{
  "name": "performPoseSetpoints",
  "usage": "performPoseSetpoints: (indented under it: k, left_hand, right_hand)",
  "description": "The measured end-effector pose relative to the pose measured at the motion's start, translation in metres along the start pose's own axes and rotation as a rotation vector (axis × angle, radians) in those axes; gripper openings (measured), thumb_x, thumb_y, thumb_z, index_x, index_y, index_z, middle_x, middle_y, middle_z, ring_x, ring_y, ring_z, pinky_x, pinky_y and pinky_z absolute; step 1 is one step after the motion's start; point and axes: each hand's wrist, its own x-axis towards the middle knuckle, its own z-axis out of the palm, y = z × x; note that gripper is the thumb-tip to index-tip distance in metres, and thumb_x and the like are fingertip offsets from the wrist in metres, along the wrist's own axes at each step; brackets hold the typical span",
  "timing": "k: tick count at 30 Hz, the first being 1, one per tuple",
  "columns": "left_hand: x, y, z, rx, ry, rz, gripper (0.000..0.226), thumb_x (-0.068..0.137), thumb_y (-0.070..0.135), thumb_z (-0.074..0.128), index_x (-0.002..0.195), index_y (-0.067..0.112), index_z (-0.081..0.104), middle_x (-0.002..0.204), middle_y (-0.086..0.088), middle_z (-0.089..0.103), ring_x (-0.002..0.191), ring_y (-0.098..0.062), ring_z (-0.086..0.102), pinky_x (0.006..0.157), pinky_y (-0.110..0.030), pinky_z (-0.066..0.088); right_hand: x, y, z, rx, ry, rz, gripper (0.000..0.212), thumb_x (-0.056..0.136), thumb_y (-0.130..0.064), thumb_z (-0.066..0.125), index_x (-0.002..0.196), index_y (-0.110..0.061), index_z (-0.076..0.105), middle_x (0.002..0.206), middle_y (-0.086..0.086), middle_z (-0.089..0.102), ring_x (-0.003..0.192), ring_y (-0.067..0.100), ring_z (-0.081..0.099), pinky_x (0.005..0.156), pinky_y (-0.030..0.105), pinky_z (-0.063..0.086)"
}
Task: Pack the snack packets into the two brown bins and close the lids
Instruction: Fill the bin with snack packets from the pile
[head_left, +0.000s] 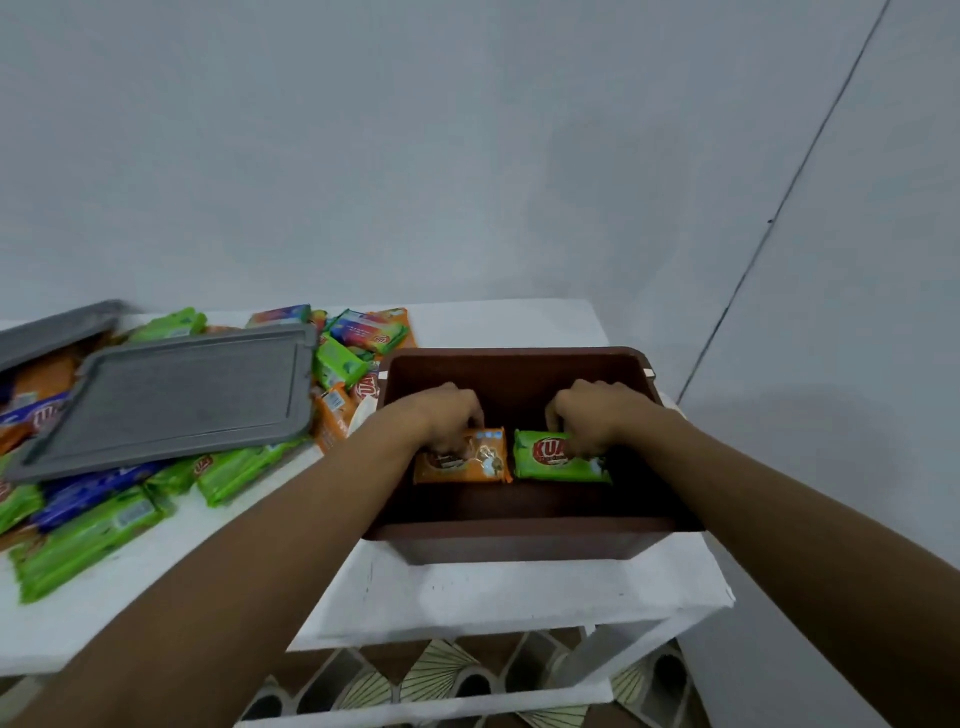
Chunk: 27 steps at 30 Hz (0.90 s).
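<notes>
A brown bin (514, 540) stands open on a small white table. Both of my hands reach down inside it. My left hand (441, 415) holds an orange snack packet (478, 462) lying on the bin's floor, fingers curled over its top edge. My right hand (597, 413) grips a green snack packet (545, 462) lying right beside the orange one. Only one brown bin is in view.
A heap of green, blue and orange snack packets (104, 525) covers the white table at the left. Two grey lids lie on that heap, a large one (171, 395) and another (47, 332) behind it. A grey wall (467, 156) rises close behind. Patterned floor shows below.
</notes>
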Motion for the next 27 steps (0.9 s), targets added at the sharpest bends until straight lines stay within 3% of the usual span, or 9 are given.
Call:
performPoseSetpoints:
  k: [3, 6, 11, 15, 19, 22, 24, 27]
  left_hand:
    - [0.0, 0.001, 0.0, -0.003, 0.042, -0.013, 0.055, 0.076, 0.032, 0.08, 0.126, 0.023, 0.061, 0.122, -0.008, 0.054, 0.112, -0.029, 0.056, 0.097, -0.038, 0.048]
    - [-0.004, 0.005, -0.002, 0.029, 0.064, 0.0, 0.066, 0.069, 0.037, 0.085, 0.129, 0.025, 0.059, 0.124, -0.009, 0.05, 0.11, -0.029, 0.057, 0.096, -0.041, 0.049]
    - [-0.005, 0.014, -0.001, 0.247, -0.024, 0.056, 0.073, 0.063, 0.039, 0.087, 0.126, 0.022, 0.056, 0.127, -0.008, 0.052, 0.113, -0.029, 0.054, 0.09, -0.043, 0.051]
    - [-0.005, 0.019, -0.001, 0.363, 0.029, 0.081, 0.068, 0.065, 0.037, 0.086, 0.124, 0.016, 0.059, 0.125, -0.007, 0.054, 0.11, -0.03, 0.057, 0.085, -0.045, 0.053]
    - [-0.007, 0.022, 0.002, 0.371, 0.037, 0.064, 0.065, 0.07, 0.032, 0.084, 0.126, 0.014, 0.058, 0.128, -0.009, 0.053, 0.112, -0.029, 0.056, 0.086, -0.041, 0.052]
    - [-0.011, 0.018, -0.004, 0.223, 0.003, 0.018, 0.071, 0.073, 0.034, 0.083, 0.135, 0.018, 0.052, 0.13, -0.008, 0.051, 0.115, -0.029, 0.054, 0.09, -0.037, 0.049]
    - [-0.02, 0.012, -0.018, 0.093, -0.003, 0.041, 0.071, 0.076, 0.037, 0.079, 0.138, 0.018, 0.05, 0.127, -0.005, 0.059, 0.112, -0.024, 0.058, 0.092, -0.034, 0.049]
    - [-0.045, -0.006, -0.036, -0.088, 0.114, 0.159, 0.057, 0.082, 0.035, 0.075, 0.133, 0.016, 0.055, 0.117, 0.002, 0.066, 0.102, -0.013, 0.063, 0.09, -0.03, 0.052]
  right_hand:
    - [0.004, 0.002, 0.001, 0.055, 0.013, -0.008, 0.032, 0.077, -0.045, 0.073, 0.104, -0.03, 0.065, 0.109, -0.001, 0.06, 0.097, 0.022, 0.057, 0.074, 0.034, 0.042]
    - [0.005, 0.002, 0.001, 0.067, 0.002, -0.017, 0.052, 0.066, -0.061, 0.076, 0.107, -0.032, 0.064, 0.111, -0.003, 0.061, 0.103, 0.022, 0.057, 0.078, 0.035, 0.043]
    - [0.002, -0.002, 0.0, -0.066, -0.045, -0.037, 0.072, 0.062, -0.061, 0.079, 0.122, -0.028, 0.056, 0.12, 0.001, 0.055, 0.109, 0.023, 0.053, 0.075, 0.033, 0.037]
    - [0.001, -0.005, 0.0, -0.084, 0.029, -0.04, 0.067, 0.064, -0.056, 0.081, 0.119, -0.024, 0.058, 0.118, 0.004, 0.057, 0.109, 0.026, 0.054, 0.076, 0.035, 0.039]
    - [-0.002, -0.007, -0.002, -0.108, 0.144, -0.065, 0.052, 0.065, -0.052, 0.083, 0.104, -0.022, 0.068, 0.105, 0.003, 0.062, 0.098, 0.026, 0.059, 0.069, 0.034, 0.044]
    - [-0.005, -0.005, -0.005, 0.019, 0.181, -0.06, 0.038, 0.071, -0.048, 0.08, 0.099, -0.024, 0.071, 0.101, -0.001, 0.064, 0.092, 0.022, 0.059, 0.068, 0.033, 0.047]
    - [-0.006, -0.004, -0.01, 0.122, 0.166, -0.053, 0.033, 0.076, -0.047, 0.077, 0.102, -0.028, 0.07, 0.1, -0.006, 0.068, 0.093, 0.017, 0.062, 0.075, 0.035, 0.053]
    - [-0.01, -0.01, -0.023, 0.262, 0.18, -0.096, 0.024, 0.083, -0.041, 0.072, 0.105, -0.031, 0.07, 0.096, -0.012, 0.072, 0.089, 0.008, 0.065, 0.084, 0.037, 0.055]
